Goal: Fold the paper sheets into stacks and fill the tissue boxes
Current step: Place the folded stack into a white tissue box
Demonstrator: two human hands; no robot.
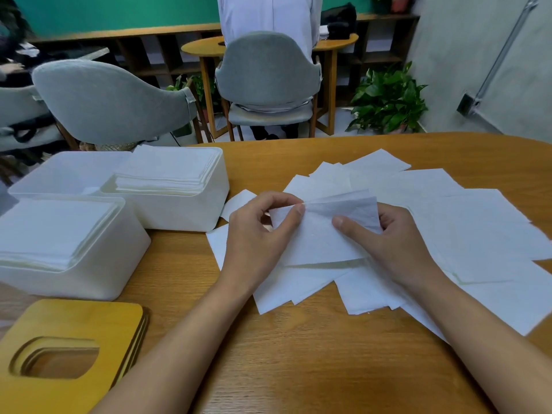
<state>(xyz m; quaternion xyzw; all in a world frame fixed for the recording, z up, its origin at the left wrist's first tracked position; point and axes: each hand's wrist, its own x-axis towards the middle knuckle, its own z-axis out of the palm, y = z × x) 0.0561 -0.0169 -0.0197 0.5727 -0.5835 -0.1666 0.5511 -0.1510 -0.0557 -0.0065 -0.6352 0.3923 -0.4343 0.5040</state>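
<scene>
A white paper sheet [316, 237] is held between both hands above a spread of loose white sheets [466, 222] on the wooden table. My left hand [257, 234] pinches its upper left corner with thumb and forefinger. My right hand [388, 240] grips its right side, the thumb lying on top. The sheet's upper part is bent over into a fold. Three white tissue boxes stand at the left: the near one [98, 273] and the middle one [185, 210] hold stacks of folded sheets, and the far one [59, 177] looks mostly hollow.
Yellow wooden lids [74, 330] with an oval slot lie stacked at the front left. Beyond the table's far edge [328, 138] stand grey chairs [110, 100], a person seated at a second table, and a potted plant [388, 100].
</scene>
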